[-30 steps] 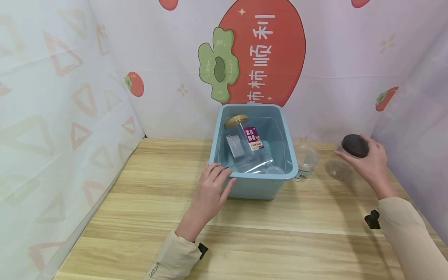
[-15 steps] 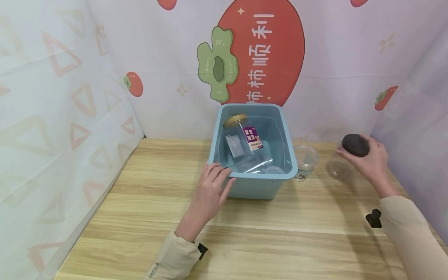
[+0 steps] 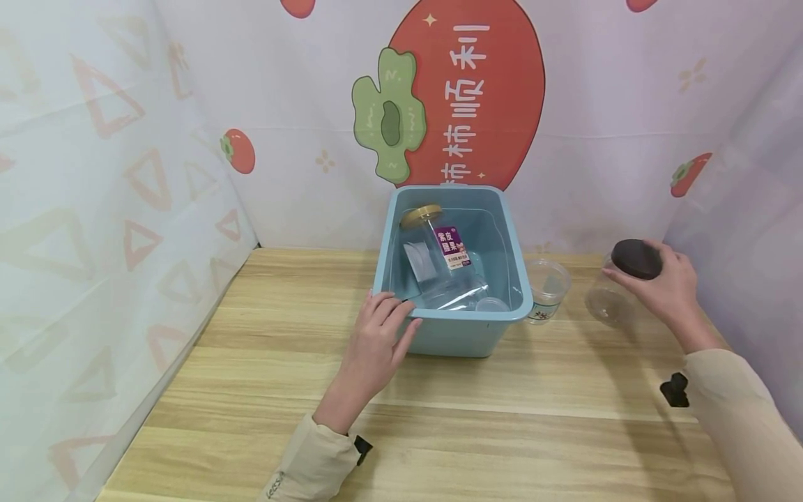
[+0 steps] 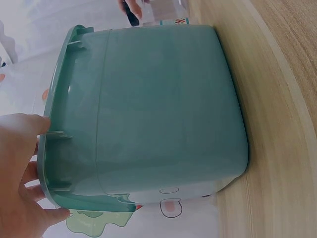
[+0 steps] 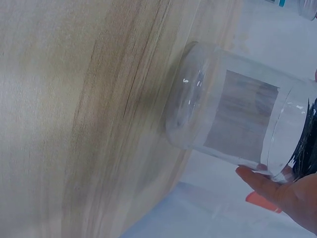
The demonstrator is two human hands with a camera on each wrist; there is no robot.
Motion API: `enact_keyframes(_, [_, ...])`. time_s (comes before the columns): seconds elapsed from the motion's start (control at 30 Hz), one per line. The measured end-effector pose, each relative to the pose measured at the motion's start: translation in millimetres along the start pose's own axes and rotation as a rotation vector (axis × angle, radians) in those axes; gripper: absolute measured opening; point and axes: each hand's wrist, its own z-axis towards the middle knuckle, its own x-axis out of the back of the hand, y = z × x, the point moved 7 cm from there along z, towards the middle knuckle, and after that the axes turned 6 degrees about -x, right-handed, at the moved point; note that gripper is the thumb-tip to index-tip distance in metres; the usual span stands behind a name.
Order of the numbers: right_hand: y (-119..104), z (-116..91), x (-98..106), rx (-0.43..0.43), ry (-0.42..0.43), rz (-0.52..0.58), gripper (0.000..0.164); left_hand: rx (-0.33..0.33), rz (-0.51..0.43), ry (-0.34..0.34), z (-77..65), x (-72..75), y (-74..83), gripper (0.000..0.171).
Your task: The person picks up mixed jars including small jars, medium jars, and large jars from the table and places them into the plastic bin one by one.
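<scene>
A light blue plastic bin (image 3: 458, 340) stands on the wooden table. My left hand (image 3: 375, 335) grips its near left rim, with the thumb and fingers on either side of the edge in the left wrist view. Inside the bin leans a clear jar with a gold lid (image 3: 429, 213) and a purple label (image 3: 449, 244). A clear round piece (image 3: 492, 305) lies in its near right corner. At the right, my right hand (image 3: 673, 289) holds an upright clear jar (image 5: 242, 114) near its black lid (image 3: 636, 259). The jar's base is at the table.
A small lidless clear tub (image 3: 547, 286) stands close by the bin's right side. White printed curtains (image 3: 301, 139) border the wooden table (image 3: 477, 432) at the back and on both sides.
My right hand and the black-lidded jar have shifted very slightly to the right. My left hand stays on the bin's rim, and the things in the bin keep their places.
</scene>
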Motion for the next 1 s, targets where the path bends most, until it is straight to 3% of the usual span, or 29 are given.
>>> enact_keyframes(0.6, [-16.0,-2.0,4.3,0.067,-0.102,-0.066,0.093,0.007,-0.008,0.002,0.0,0.5,0.0,0.021])
enact_keyframes(1.0, [-19.2,-0.6,3.6,0.105,-0.102,-0.091,0.088,0.009,-0.011,-0.001,0.3,0.9,0.4,0.021])
